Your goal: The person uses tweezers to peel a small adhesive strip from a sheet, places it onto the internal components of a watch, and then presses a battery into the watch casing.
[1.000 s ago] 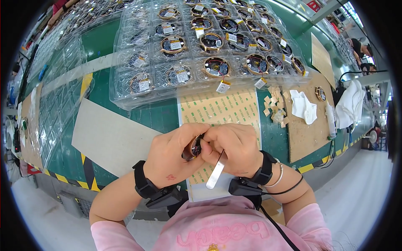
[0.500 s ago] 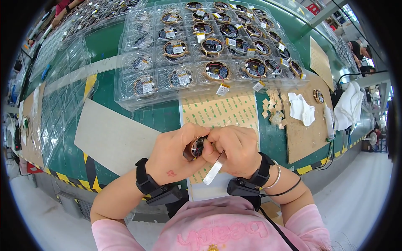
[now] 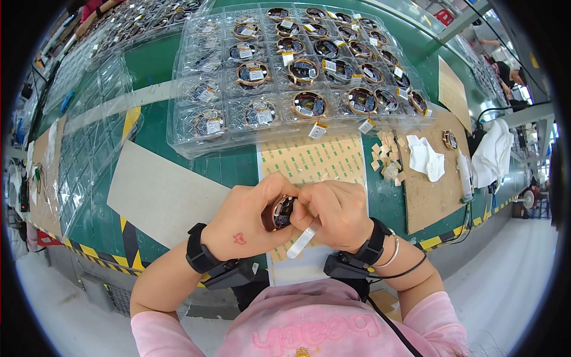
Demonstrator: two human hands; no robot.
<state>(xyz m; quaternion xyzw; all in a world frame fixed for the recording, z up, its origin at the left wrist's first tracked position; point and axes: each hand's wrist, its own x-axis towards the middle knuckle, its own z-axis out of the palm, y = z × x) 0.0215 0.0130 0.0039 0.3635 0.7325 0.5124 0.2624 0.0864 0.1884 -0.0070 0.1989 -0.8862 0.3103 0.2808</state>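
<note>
My left hand (image 3: 241, 217) is closed around a round watch case (image 3: 284, 211) with a gold rim and dark electronics inside, held tilted in front of me. My right hand (image 3: 339, 208) has its fingers pinched at the right edge of the case. A pair of silver tweezers (image 3: 303, 240) is gripped in that hand, its flat end sticking out below the palm. The fingers hide what lies at the pinch. Under both hands is a tan adhesive backing sheet (image 3: 315, 162) with green print.
Beyond the hands stand stacked clear plastic trays (image 3: 196, 143) of watch cases, some with small batteries hanging on wires. A grey board (image 3: 160, 193) lies left. On the right are small tan squares (image 3: 386, 156), a white cloth (image 3: 426, 157) and a brown board (image 3: 437, 202).
The watch case has turned slightly in my left hand, showing more of its inside. My right fingers have shifted a little at its edge, and the tweezers have swung slightly with them.
</note>
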